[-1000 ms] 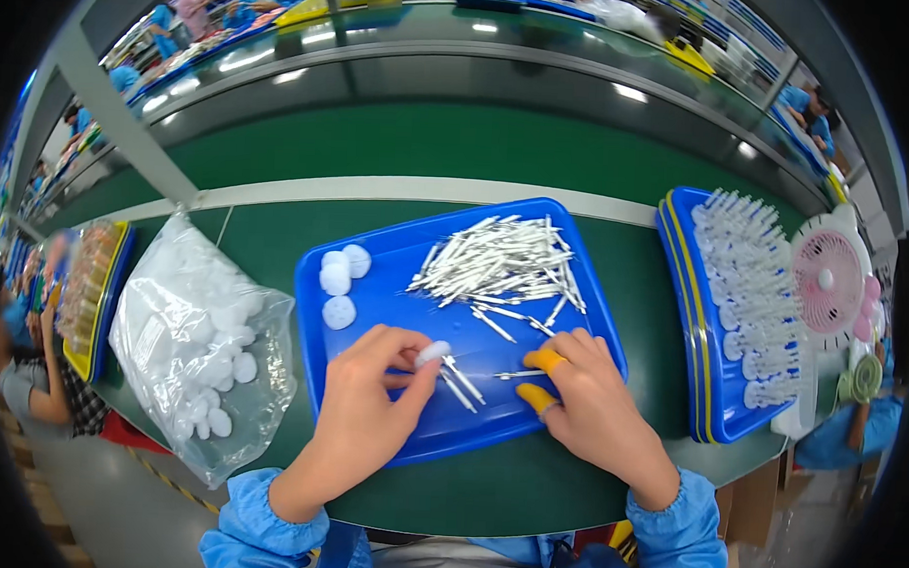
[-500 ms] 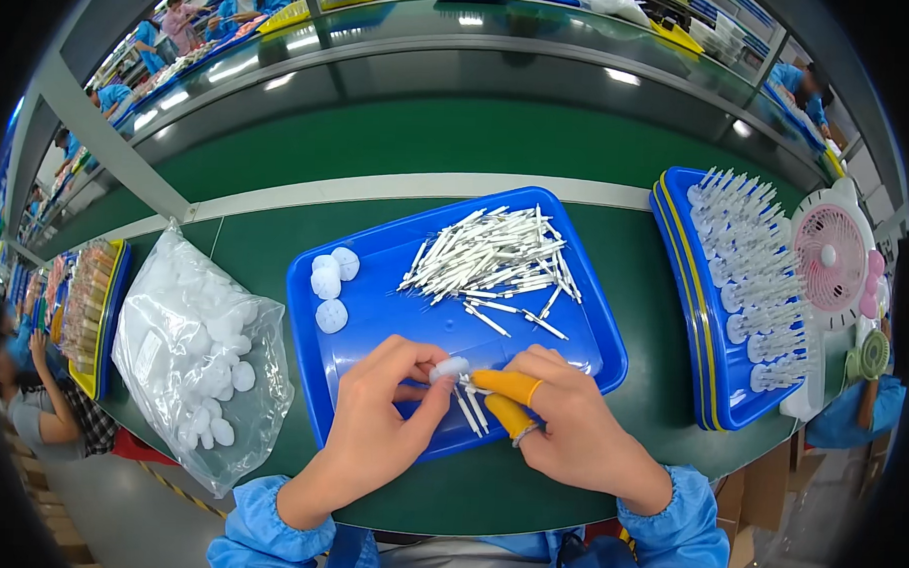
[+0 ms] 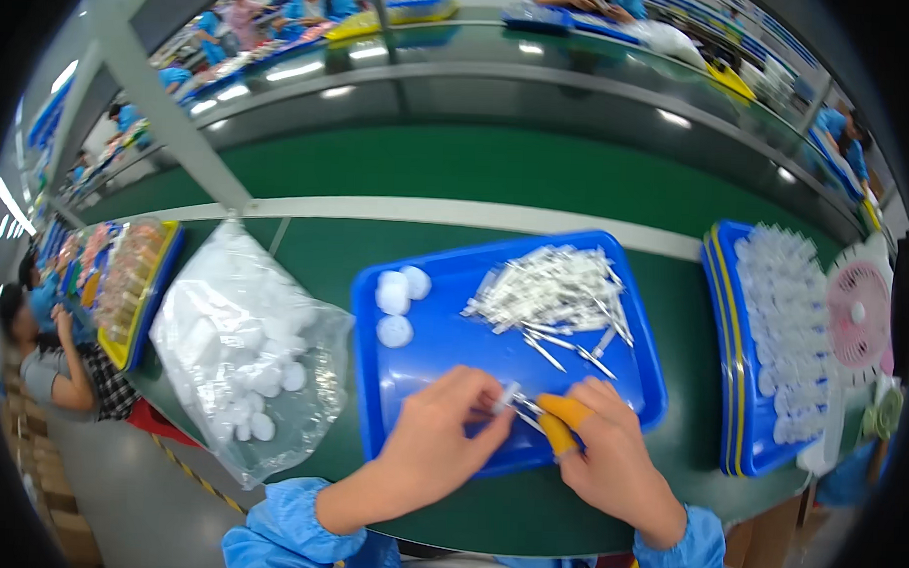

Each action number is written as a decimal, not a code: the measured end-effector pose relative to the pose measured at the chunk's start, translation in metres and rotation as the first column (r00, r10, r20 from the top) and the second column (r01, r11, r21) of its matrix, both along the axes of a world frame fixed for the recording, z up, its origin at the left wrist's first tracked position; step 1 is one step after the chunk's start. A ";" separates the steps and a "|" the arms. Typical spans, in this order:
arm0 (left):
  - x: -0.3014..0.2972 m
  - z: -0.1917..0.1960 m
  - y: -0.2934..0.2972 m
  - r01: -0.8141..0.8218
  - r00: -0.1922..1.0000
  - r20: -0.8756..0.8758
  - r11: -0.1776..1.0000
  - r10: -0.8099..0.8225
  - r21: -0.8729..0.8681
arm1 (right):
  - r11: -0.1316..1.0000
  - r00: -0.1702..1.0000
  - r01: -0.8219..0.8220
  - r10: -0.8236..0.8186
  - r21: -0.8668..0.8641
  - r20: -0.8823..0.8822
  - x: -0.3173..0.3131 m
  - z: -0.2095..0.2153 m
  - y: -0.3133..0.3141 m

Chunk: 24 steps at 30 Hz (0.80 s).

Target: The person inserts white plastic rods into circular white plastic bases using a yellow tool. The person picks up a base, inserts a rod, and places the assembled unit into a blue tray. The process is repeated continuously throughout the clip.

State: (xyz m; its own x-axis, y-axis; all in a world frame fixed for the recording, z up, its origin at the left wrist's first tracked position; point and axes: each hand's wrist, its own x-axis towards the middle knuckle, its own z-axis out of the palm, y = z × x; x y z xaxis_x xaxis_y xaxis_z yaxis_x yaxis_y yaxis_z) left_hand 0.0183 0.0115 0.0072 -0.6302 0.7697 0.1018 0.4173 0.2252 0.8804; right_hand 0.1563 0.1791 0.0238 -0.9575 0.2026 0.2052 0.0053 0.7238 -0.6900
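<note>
Over the front of a blue tray [image 3: 427,368] my two hands meet. My left hand [image 3: 431,428] pinches a small whitish plastic piece [image 3: 509,397], blurred and partly hidden by the fingers. With yellow finger cots on thumb and forefinger, my right hand [image 3: 614,460] grips thin white sticks [image 3: 530,415] up against that piece; how many is unclear. A heap of white sticks with metallic-looking tips [image 3: 554,293] lies in the tray's far right, a few of them loose in front. Three white round caps [image 3: 394,331] lie at its left.
Left of the tray lies a clear bag of white caps [image 3: 238,332]. Beyond it stands a yellow-and-blue tray of small parts [image 3: 139,283]. At right are stacked trays [image 3: 727,364] holding rows of clear pieces [image 3: 783,326], beside a pink-and-white fan [image 3: 858,310]. Other people work across the conveyor [image 3: 499,150].
The view has swung, so the whole scene sits further right and lower. My hands stay together over the tray's front; the white piece in my left hand now looks tilted.
</note>
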 end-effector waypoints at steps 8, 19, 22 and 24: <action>0.000 0.000 -0.003 0.008 0.997 0.077 0.998 -0.013 0.060 | 0.999 0.999 0.039 -0.039 0.011 -0.032 0.001 -0.002 -0.005; 0.001 0.001 -0.001 0.050 0.993 0.103 0.999 -0.051 0.007 | 0.998 0.996 0.067 -0.066 0.021 -0.057 0.000 -0.003 -0.009; 0.003 -0.001 -0.001 0.063 0.996 0.068 0.998 -0.064 0.024 | 0.998 0.993 0.068 -0.067 0.003 -0.095 -0.001 -0.008 -0.012; 0.004 -0.003 -0.001 0.079 0.997 0.019 0.996 -0.080 0.030 | 0.997 0.991 0.076 -0.074 0.015 -0.111 -0.003 -0.009 -0.018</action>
State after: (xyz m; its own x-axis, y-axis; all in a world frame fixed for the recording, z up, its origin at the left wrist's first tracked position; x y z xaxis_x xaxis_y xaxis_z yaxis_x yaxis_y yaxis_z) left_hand 0.0224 0.0103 0.0044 -0.5691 0.8145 0.1129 0.4152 0.1662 0.8944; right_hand 0.1530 0.1615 0.0144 -0.9113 0.2678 0.3129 -0.0151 0.7375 -0.6752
